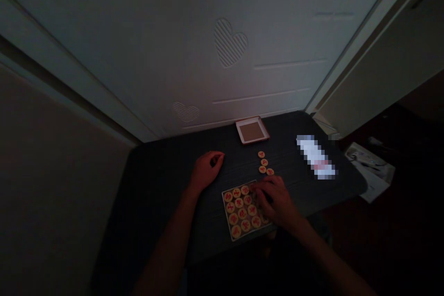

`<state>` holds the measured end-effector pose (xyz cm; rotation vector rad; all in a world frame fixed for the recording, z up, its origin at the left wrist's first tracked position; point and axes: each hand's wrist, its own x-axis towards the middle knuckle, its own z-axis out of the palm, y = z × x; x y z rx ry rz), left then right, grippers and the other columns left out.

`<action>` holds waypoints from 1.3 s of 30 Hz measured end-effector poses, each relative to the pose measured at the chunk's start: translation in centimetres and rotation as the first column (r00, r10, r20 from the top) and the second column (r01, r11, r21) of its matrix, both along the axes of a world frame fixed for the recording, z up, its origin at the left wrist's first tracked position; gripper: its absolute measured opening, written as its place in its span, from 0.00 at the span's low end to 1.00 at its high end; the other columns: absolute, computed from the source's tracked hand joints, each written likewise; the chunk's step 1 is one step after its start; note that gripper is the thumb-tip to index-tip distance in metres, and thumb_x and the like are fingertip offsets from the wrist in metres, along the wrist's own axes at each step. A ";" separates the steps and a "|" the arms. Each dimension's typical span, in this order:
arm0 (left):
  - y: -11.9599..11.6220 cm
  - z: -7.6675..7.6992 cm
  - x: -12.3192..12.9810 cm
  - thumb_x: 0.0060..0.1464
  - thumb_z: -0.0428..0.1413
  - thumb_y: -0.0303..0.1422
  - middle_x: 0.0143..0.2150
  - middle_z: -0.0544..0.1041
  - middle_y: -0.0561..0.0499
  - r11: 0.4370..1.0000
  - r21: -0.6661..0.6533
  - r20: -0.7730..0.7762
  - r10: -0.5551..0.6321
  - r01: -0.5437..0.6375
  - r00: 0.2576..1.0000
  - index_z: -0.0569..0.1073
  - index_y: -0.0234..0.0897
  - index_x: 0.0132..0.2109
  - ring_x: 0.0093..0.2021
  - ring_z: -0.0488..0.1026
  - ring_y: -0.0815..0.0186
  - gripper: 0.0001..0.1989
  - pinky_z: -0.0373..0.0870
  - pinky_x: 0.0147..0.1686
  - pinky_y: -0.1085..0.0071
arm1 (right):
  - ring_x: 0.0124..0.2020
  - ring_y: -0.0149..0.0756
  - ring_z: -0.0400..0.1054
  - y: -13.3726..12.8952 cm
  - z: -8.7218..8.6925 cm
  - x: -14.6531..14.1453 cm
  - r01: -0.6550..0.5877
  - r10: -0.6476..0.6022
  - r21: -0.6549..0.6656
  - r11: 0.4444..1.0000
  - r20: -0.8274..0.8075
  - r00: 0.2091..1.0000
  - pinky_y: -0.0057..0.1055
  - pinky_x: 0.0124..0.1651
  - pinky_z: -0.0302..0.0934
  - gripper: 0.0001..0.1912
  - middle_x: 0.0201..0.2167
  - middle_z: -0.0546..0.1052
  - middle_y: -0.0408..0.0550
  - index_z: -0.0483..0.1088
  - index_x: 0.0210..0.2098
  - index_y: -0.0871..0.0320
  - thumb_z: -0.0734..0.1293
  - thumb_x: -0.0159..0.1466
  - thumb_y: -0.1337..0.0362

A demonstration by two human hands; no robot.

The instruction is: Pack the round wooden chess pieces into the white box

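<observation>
A shallow square box (233, 238) holds rows of round wooden Chinese chess pieces (242, 213) with red characters. My right hand (275, 199) reaches over the box's right side, its fingertips pinched on a Chinese chess piece (253, 187) at the far right corner. That hand hides part of the right column. Just beyond it, several loose pieces (264, 162) lie on the dark table (166, 162). To the left of these, my left hand (207, 169) rests on the tabletop, fingers loosely curled, with nothing visible in it.
An open box lid (252, 131) lies near the wall at the back. A bright, pixelated phone-like object (316, 157) is on the right of the table. Off the right edge, a white box (370, 171) sits lower down. A panel with embossed hearts (230, 43) rises behind the table.
</observation>
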<state>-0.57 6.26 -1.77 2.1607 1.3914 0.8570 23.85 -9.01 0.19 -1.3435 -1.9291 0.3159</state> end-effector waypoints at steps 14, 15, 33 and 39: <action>0.0 0.0 0.1 0.62 0.54 0.40 0.37 0.81 0.51 1.000 -0.001 -0.007 0.008 -0.008 1.000 0.79 0.41 0.45 0.34 0.76 0.65 0.12 0.72 0.36 0.69 | 0.51 0.48 0.69 2.8 -0.7 5.8 0.136 -0.132 -0.043 0.990 0.070 0.989 0.48 0.54 0.64 0.13 0.48 0.77 0.51 0.71 0.51 0.52 0.68 0.67 0.63; 0.0 0.0 0.1 0.62 0.54 0.40 0.37 0.82 0.51 1.000 -0.002 -0.007 0.008 -0.008 1.000 0.79 0.42 0.45 0.34 0.76 0.64 0.12 0.72 0.36 0.69 | 0.51 0.49 0.69 2.8 -0.8 6.0 0.120 -0.115 -0.053 0.991 0.093 0.989 0.49 0.54 0.63 0.14 0.48 0.78 0.51 0.71 0.51 0.53 0.68 0.66 0.63; 0.0 0.1 0.2 0.62 0.54 0.40 0.37 0.81 0.51 1.000 -0.019 -0.016 0.014 -0.014 1.000 0.79 0.42 0.46 0.34 0.76 0.64 0.12 0.72 0.37 0.69 | 0.37 0.38 0.73 0.9 -0.8 4.9 0.129 -0.145 -0.158 0.979 -0.089 0.985 0.38 0.42 0.73 0.14 0.44 0.73 0.50 0.73 0.51 0.52 0.67 0.66 0.64; 0.0 0.1 0.2 0.62 0.54 0.41 0.38 0.82 0.50 1.000 -0.019 -0.015 0.006 -0.006 1.000 0.79 0.42 0.46 0.34 0.76 0.64 0.13 0.72 0.36 0.69 | 0.39 0.38 0.73 -0.6 0.8 2.9 -0.008 -0.040 -0.227 0.974 -0.204 0.978 0.36 0.43 0.73 0.09 0.44 0.73 0.50 0.74 0.46 0.52 0.68 0.66 0.66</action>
